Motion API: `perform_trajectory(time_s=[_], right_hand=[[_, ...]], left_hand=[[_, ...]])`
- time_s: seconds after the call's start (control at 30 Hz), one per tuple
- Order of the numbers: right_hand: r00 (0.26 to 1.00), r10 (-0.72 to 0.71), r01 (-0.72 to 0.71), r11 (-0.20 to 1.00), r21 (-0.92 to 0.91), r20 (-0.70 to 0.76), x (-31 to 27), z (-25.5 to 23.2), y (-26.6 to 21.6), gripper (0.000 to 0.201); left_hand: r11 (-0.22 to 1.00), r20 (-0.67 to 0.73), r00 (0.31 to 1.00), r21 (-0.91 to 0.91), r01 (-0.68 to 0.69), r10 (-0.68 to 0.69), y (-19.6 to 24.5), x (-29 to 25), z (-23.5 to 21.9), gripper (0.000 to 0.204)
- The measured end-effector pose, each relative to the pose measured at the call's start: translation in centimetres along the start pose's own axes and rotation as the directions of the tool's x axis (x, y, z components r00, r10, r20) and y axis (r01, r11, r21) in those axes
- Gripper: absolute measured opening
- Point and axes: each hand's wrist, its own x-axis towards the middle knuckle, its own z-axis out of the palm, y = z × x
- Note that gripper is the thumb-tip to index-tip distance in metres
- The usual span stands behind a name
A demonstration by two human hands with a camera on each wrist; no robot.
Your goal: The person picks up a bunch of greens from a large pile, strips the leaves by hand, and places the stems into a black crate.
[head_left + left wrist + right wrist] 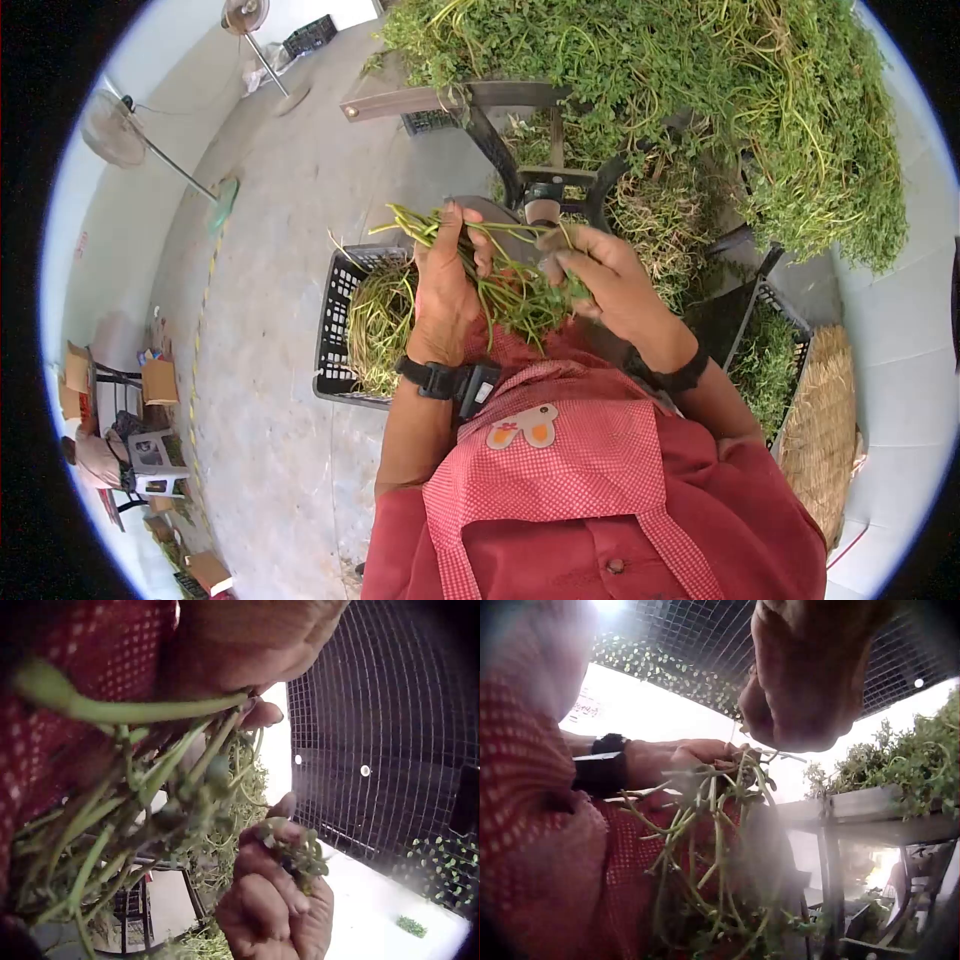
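My left hand [447,290] grips a bunch of long green leafy stems [515,305] in front of the apron. Their cut-looking ends poke out past the thumb, and the rest droops toward the lap. Just to the right, my right hand [615,285] pinches a small leafy sprig [300,859] between thumb and fingers, as the left wrist view shows. One thin stem [505,228] spans the space between the two hands. In the right wrist view the stems [716,847] hang below the left hand [682,755], with the right hand [810,682] above them.
A black crate [333,325] of stems stands at my left. Ahead, a table [510,95] carries a large heap of greens [640,60]. Another crate [795,315] with greens and a woven straw mat [818,400] are at the right. Fans [115,130] stand far left, where a person [100,460] sits.
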Motion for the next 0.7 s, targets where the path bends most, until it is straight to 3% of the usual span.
perform_trajectory(time_s=[0.1,0.17,0.2,0.23,0.3,0.43,0.5,0.63,0.7], right_hand=[[0.997,-0.049,0.042,0.993,-0.114,-0.055,1.0,0.3,0.5,0.023],[0.979,-0.2,0.163,0.875,-0.457,-0.033,2.0,0.8,1.2,0.023],[0.964,-0.265,0.239,0.823,-0.516,0.024,3.0,0.5,2.5,0.026],[0.964,-0.264,0.239,0.823,-0.516,0.026,3.4,0.0,3.3,0.026],[0.954,-0.301,0.229,0.71,-0.666,0.007,3.7,0.0,3.4,0.026],[0.954,-0.298,0.216,0.759,-0.614,-0.033,2.8,0.5,1.8,0.025],[0.975,-0.195,0.132,0.889,-0.439,-0.103,2.4,0.9,1.2,0.023],[0.983,-0.179,0.151,0.913,-0.38,-0.038,3.2,0.4,2.1,0.023],[0.977,-0.213,0.19,0.876,-0.444,-0.002,3.4,0.2,2.5,0.023]], left_hand=[[1.0,0.007,1.0,0.011,0.002,-0.002,-0.1,-0.3,0.0,0.028],[1.0,0.018,1.0,0.017,-0.006,0.006,-0.2,-0.2,0.1,0.027],[1.0,0.032,0.999,0.016,-0.014,0.013,-0.3,-0.2,0.1,0.027],[1.0,0.045,0.999,0.015,-0.021,0.02,-0.3,-0.3,0.1,0.027],[1.0,0.041,0.999,0.003,-0.02,0.02,-0.4,-0.4,0.0,0.026],[0.999,0.018,0.999,-0.02,0.048,-0.048,0.2,-1.0,0.5,0.023],[1.0,0.089,0.996,0.0,0.015,-0.015,-0.2,-1.0,0.4,0.022],[0.994,0.25,0.968,0.107,-0.011,-0.017,-0.5,-0.7,-0.3,0.021],[0.997,0.244,0.97,0.078,0.0,-0.019,-0.4,-1.0,0.2,0.02]])
